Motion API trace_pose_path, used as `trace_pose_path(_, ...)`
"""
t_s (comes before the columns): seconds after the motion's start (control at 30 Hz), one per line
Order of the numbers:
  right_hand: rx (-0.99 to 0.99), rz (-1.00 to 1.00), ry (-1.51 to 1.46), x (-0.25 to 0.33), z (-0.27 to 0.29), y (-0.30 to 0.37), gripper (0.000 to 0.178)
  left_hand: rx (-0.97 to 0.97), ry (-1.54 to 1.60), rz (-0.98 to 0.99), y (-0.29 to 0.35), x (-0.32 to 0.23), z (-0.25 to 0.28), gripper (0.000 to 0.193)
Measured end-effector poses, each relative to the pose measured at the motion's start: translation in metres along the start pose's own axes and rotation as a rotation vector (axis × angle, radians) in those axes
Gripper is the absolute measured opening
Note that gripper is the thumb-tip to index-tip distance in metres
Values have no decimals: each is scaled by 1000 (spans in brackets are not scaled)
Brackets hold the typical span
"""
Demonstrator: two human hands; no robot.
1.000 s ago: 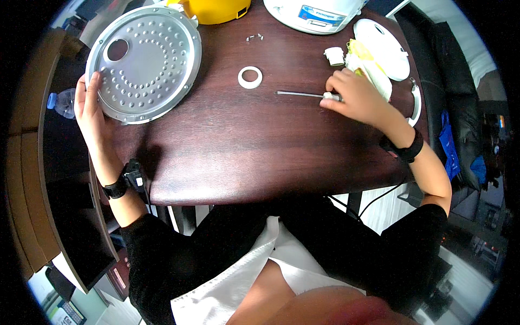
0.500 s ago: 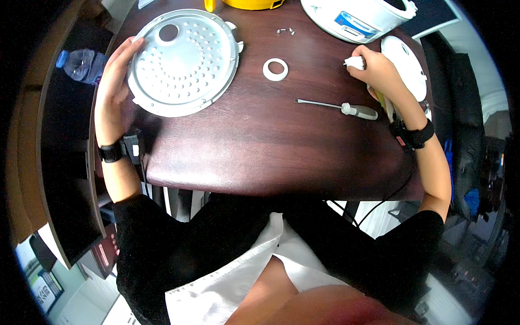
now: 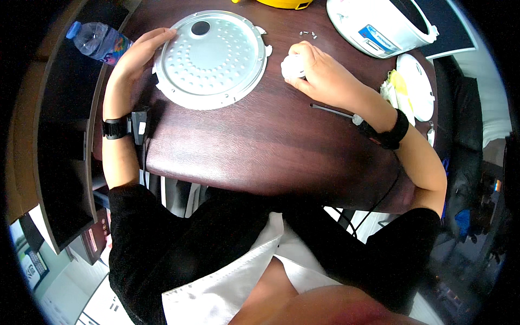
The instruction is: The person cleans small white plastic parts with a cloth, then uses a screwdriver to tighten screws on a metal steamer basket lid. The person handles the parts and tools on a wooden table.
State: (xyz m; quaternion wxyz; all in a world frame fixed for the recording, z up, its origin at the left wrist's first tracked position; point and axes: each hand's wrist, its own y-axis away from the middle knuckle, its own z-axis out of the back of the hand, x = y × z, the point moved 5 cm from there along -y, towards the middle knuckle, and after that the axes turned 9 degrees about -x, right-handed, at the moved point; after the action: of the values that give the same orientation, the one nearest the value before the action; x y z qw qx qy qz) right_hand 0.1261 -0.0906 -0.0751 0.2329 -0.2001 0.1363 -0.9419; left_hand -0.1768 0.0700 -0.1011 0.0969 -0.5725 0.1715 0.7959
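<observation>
A round silver metal plate [image 3: 216, 65] with rows of raised bumps and a dark round hole lies on the table at the left. My left hand [image 3: 142, 51] grips its left rim, fingertips over the edge. In front of the plate's right side, my right hand [image 3: 319, 73] is closed around a small white roundish piece [image 3: 293, 66]. My fingers cover part of that piece, so its full shape is hidden. Under my right wrist lies a flat-blade screwdriver [image 3: 331, 111]; its handle is mostly covered. Several small screws [image 3: 307, 34] rest beyond my right hand.
A white appliance body [image 3: 374, 30] with a blue label stands at the back right. Beside it are a white oval cover [image 3: 416, 86] and a yellow-and-white crumpled item [image 3: 398, 92]. Something yellow [image 3: 287, 3] shows at the far edge. A plastic bottle [image 3: 100, 42] is at far left.
My right hand has moved left with the white piece, to where a white ring lay; that ring no longer shows separately. My left hand stays on the plate's rim. The view has shifted slightly.
</observation>
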Motion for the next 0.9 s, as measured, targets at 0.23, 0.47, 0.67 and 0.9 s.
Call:
trace_pose_path(0.23, 128, -143, -35, -5, 3, 0, 42, 16, -262, 4, 13, -6, -14, 42)
trace_pose_path(0.47, 96, -73, 40, -5, -1, -4, 43, -29, -411, 55, 6, 1, -3, 37)
trace_pose_path(0.67, 4, -182, -146, -7, 19, -10, 38, -41, -355, -90, 17, -20, -10, 41)
trace_pose_path(0.9, -222, -383, -686, -3, 56, -28, 33, 89, -468, -614, 52, -111, -79, 55)
